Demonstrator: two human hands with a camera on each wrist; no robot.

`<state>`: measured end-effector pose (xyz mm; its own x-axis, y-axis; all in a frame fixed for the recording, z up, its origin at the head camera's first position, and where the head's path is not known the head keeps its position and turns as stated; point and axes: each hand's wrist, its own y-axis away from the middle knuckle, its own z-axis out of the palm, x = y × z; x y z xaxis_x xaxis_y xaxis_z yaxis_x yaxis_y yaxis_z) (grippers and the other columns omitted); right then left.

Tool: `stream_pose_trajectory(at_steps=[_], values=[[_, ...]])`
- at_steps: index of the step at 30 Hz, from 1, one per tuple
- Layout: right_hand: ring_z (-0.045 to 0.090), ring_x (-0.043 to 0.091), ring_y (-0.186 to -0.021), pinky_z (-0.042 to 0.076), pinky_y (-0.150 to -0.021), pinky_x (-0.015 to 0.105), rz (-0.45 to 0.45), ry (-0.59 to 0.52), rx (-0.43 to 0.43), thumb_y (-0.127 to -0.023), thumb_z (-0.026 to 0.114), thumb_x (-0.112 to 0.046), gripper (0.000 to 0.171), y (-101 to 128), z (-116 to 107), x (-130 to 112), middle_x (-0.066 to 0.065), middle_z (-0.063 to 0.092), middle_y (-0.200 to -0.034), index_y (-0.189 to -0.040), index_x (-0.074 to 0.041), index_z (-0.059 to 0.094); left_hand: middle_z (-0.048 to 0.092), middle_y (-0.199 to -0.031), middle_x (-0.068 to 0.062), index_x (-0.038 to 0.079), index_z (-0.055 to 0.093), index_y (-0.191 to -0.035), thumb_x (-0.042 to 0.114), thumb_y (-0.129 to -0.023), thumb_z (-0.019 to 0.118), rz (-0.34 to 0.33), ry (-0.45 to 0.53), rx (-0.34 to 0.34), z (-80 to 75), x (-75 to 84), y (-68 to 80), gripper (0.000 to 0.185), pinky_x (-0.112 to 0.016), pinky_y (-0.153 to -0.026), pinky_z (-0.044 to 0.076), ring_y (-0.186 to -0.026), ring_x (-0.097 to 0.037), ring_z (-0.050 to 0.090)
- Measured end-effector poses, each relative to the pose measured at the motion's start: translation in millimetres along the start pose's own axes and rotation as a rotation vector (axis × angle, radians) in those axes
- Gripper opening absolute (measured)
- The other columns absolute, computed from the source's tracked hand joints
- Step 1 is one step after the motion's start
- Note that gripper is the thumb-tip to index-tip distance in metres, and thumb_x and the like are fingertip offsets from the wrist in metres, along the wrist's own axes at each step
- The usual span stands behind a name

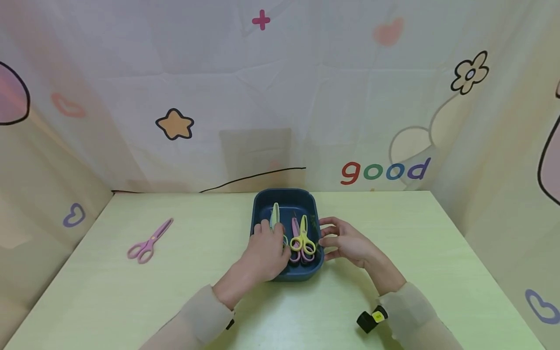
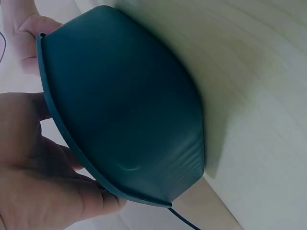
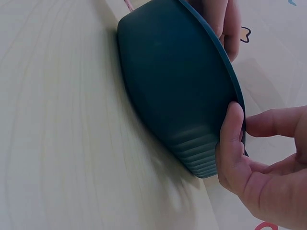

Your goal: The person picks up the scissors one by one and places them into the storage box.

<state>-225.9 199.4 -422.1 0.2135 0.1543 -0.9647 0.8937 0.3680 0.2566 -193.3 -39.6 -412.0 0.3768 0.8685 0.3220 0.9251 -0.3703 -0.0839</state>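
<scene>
Lying alone far left on the desk (image 1: 393,253): pink scissors (image 1: 148,241), well apart from everything else. Centre: dark blue tray (image 1: 284,197). Left hand (image 1: 267,250) reaches into it, fingers curled on the pale green scissors (image 1: 275,217) — looks like they are being set down or picked up, can't tell which. Beside them in the tray: yellow scissors (image 1: 303,236) lying over another pink pair (image 1: 295,228). Right hand (image 1: 347,241) — fingers loosely spread, thumb against the tray's right rim, steadying it. Judgement: sorting scissors at the tray, mid-step. Next move calls for a clean grip on the handles without disturbing the stacked pair.
</scene>
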Motion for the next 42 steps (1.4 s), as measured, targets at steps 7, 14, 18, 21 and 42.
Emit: stream_pose_trajectory(at_steps=[7,14,18,21,42], values=[[0.058,0.027,-0.095,0.060,-0.073,0.036,0.002,0.004,-0.004,-0.099,0.057,0.004,0.055,0,0,0,0.021,0.048,-0.118,-0.148,0.004,0.033,0.051,-0.117,-0.029,-0.006,0.054,-0.130,0.031,-0.103,0.060,-0.036,-0.111,-0.041,3.0,2.2,-2.0,0.047,-0.047,-0.086,0.052,-0.102,-0.037,0.050],[0.058,0.027,-0.094,0.060,-0.072,0.036,-0.003,0.001,-0.004,-0.099,0.057,0.004,0.055,0,0,1,0.019,0.048,-0.114,-0.148,0.005,0.033,0.049,-0.123,-0.032,-0.007,0.051,-0.136,0.034,-0.103,0.060,-0.066,-0.189,-0.088,8.2,3.7,-6.4,0.054,-0.046,-0.090,0.052,-0.108,-0.039,0.050],[0.058,0.027,-0.094,0.060,-0.071,0.036,-0.002,0.001,-0.005,-0.099,0.056,0.004,0.055,1,0,1,0.019,0.048,-0.115,-0.148,0.005,0.033,0.050,-0.122,-0.031,-0.007,0.053,-0.135,0.036,-0.103,0.060,-0.079,-0.205,-0.094,10.9,3.6,-8.8,0.054,-0.045,-0.091,0.052,-0.107,-0.039,0.050],[0.058,0.027,-0.094,0.060,-0.072,0.036,0.000,0.002,-0.004,-0.099,0.056,0.004,0.055,1,0,1,0.019,0.048,-0.115,-0.148,0.005,0.033,0.050,-0.123,-0.031,-0.006,0.053,-0.135,0.036,-0.103,0.060,-0.086,-0.210,-0.095,12.5,3.1,-10.3,0.053,-0.045,-0.093,0.052,-0.108,-0.040,0.051],[0.059,0.027,-0.095,0.060,-0.072,0.037,0.002,0.001,0.008,-0.099,0.057,0.003,0.055,1,0,0,0.022,0.047,-0.118,-0.149,0.004,0.033,0.050,-0.133,-0.032,-0.002,0.055,-0.138,0.039,-0.104,0.058,-0.061,-0.191,-0.061,9.7,1.5,-7.0,0.053,-0.048,-0.098,0.049,-0.118,-0.042,0.050]])
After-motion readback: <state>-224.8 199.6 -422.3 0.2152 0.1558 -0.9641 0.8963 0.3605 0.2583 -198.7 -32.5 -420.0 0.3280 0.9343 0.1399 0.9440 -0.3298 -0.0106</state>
